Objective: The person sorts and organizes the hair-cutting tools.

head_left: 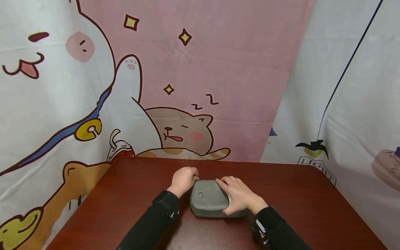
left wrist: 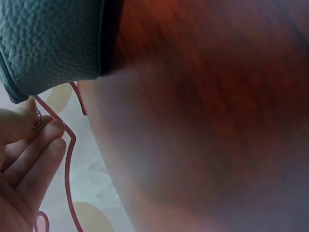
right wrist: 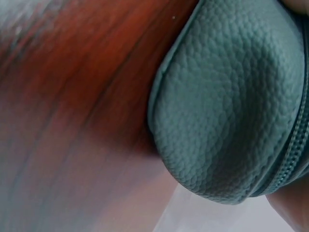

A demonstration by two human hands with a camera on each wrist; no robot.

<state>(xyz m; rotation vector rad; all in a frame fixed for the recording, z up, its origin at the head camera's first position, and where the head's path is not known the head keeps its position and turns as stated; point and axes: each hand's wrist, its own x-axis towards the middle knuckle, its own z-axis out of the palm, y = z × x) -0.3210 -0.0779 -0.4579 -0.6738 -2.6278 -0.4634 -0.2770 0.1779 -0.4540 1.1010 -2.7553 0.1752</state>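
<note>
A grey-green pebbled leather pouch (head_left: 207, 197) with a small stud on top sits on the table before me. At its far left corner, my left hand (head_left: 183, 181) pinches a small shiny metal zipper pull (left wrist: 37, 118) between thumb and fingers, just beyond the pouch's edge in the left wrist view. My right hand (head_left: 242, 196) grips the pouch's right part, thumb on the near side and fingers across toward the far side. In the right wrist view a zipper (right wrist: 293, 147) runs along the pouch's side. The far side is hidden in the head view.
The reddish-brown wooden table (head_left: 281, 194) has rounded far corners. Right behind its far edge hangs a cloth backdrop (head_left: 237, 69) printed with cartoon animals. A dark band with a small device (head_left: 260, 229) is worn on the right wrist.
</note>
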